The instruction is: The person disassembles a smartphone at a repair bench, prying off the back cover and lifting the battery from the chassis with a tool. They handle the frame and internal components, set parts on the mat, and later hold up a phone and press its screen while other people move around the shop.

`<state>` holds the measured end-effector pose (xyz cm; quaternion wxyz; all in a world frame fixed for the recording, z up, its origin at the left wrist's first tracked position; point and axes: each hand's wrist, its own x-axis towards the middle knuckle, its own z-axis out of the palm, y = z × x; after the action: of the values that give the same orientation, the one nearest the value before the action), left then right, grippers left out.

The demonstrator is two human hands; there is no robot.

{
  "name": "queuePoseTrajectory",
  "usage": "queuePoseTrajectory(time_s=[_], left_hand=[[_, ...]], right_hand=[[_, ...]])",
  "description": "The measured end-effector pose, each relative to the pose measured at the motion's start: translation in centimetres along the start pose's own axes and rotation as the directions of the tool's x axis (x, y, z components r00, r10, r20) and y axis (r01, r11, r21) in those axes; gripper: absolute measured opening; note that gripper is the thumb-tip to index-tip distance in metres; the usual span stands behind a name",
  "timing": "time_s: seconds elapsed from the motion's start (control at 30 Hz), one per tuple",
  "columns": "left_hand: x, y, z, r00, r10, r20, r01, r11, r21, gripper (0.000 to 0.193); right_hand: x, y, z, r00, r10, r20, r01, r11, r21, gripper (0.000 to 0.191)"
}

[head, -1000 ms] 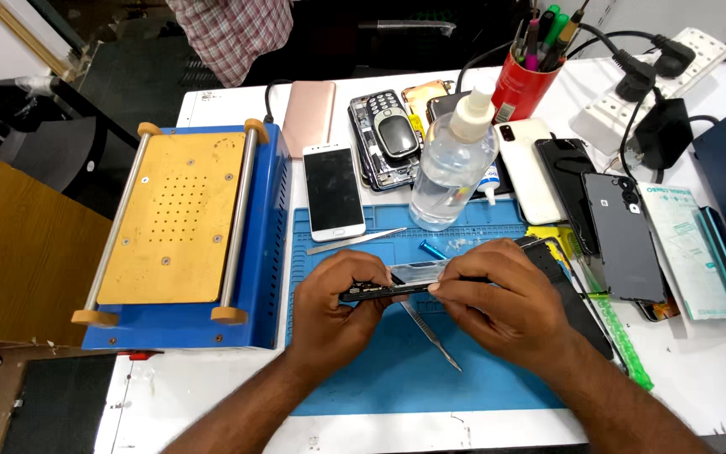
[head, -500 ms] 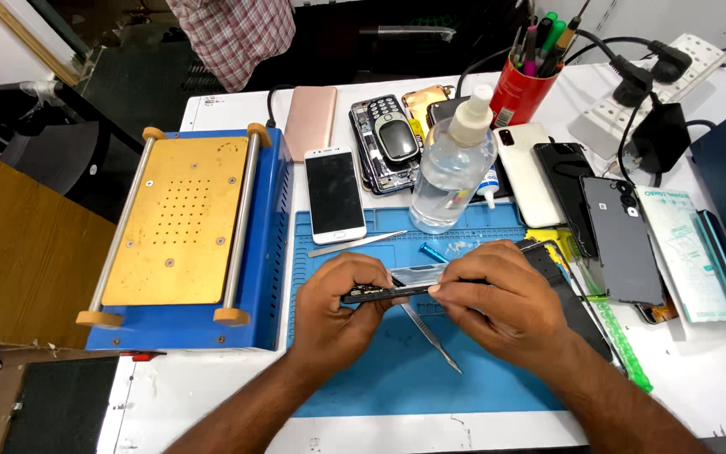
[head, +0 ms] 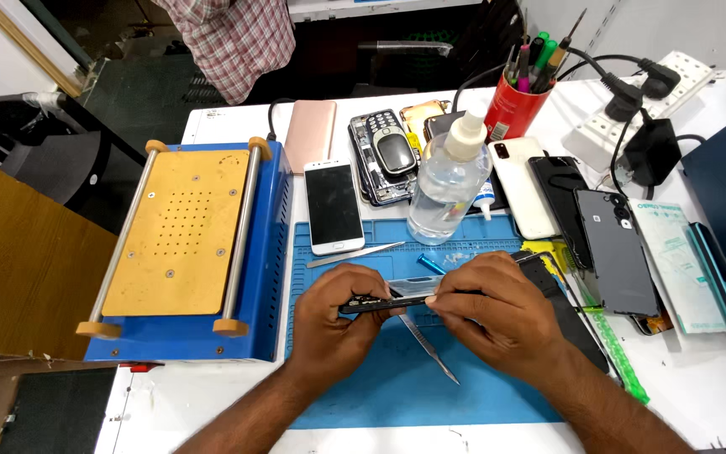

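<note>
Both of my hands hold a thin dark phone frame (head: 388, 302) edge-on above a blue work mat (head: 481, 395). My left hand (head: 335, 315) grips its left end with the fingers curled round it. My right hand (head: 497, 313) covers its right end and pinches it by the fingertips. A thin metal pry tool (head: 430, 345) lies on the mat just below the hands. Metal tweezers (head: 353, 255) lie on the mat beyond my left hand. The right part of the frame is hidden under my right hand.
A blue heating machine with a tan plate (head: 182, 240) stands at the left. Behind the mat are a white phone (head: 334, 207), a clear spray bottle (head: 447, 181), a red pen cup (head: 514, 105) and several other phones (head: 611, 248). A power strip (head: 632, 113) lies far right.
</note>
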<state>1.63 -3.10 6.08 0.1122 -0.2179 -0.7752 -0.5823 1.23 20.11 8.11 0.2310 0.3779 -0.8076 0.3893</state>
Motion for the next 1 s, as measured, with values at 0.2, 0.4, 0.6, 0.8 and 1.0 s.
queuePoseTrajectory(time_s=[0.2,0.4,0.6,0.8,1.0], left_hand=[[-0.2,-0.14,0.0,1.0,-0.009,0.006,0.01,1.0,-0.019,0.02],[-0.52,-0.15,-0.13,0.999,-0.031,0.011,0.032,0.999,-0.029,0.02],[-0.4,-0.17,-0.29,1.0,0.023,0.013,-0.023,1.0,0.01,0.02],[-0.38,-0.28,-0.3,1.0,0.003,0.019,-0.002,1.0,-0.013,0.019],[-0.45,-0.27,-0.27,1.0,-0.008,0.012,0.008,1.0,-0.026,0.021]], right_hand=[[-0.15,0.0,0.06,1.0,-0.001,0.008,0.001,1.0,-0.001,0.028],[-0.33,-0.27,0.21,1.0,0.019,0.023,-0.019,1.0,-0.005,0.026],[-0.31,-0.23,0.33,1.0,0.012,0.012,-0.012,1.0,-0.004,0.026],[-0.32,-0.09,0.38,1.0,0.005,0.02,-0.005,1.0,-0.009,0.026],[-0.26,-0.16,0.43,1.0,0.01,0.009,-0.01,1.0,0.01,0.025]])
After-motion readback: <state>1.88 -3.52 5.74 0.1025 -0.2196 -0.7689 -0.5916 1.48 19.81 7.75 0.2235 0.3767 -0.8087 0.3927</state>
